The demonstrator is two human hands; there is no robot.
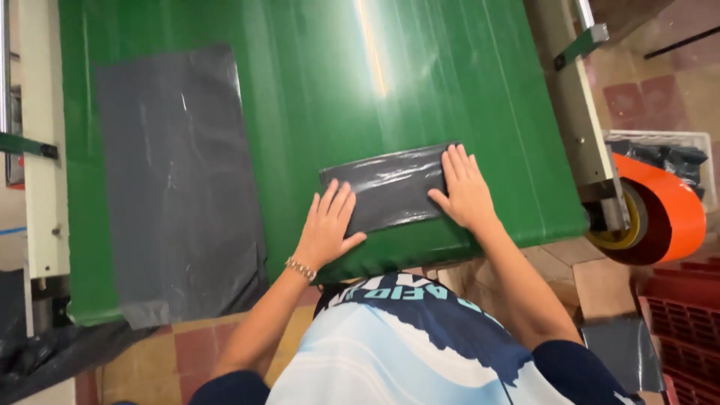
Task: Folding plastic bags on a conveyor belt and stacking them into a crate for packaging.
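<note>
A small flat dark grey plastic packet (390,187) lies on the green conveyor belt (420,82) near its front edge. My left hand (328,225) presses flat on the packet's left end, fingers spread; a bracelet sits on that wrist. My right hand (465,187) lies flat on the packet's right end, fingers together and pointing away from me. Neither hand grips the packet.
A large grey plastic bag (180,180) lies flat on the belt's left side and hangs over the front edge. An orange roll (667,217) is mounted at the right of the belt. A white crate (675,154) with dark packets and red crates (686,315) stand on the tiled floor.
</note>
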